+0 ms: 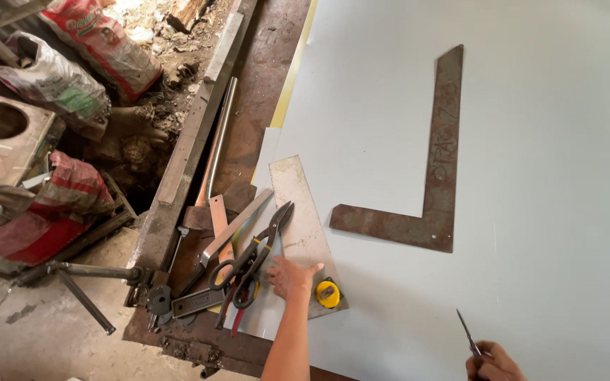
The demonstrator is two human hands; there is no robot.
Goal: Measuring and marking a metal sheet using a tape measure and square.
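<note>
Reaching with my left hand (289, 276), fingers open and empty, just beside the snips (257, 255); my right hand (495, 363) pinches a thin scriber (469, 336), whose point could scratch the sheet (545, 176).

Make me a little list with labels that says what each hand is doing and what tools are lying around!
left hand: the left hand rests flat on a light metal plate, beside the tin snips
right hand: the right hand grips a thin pointed metal tool
near left hand: yellow tape measure
on sheet: rusty L-shaped steel square lies on the pale sheet
on floor: sacks, rubble
</note>
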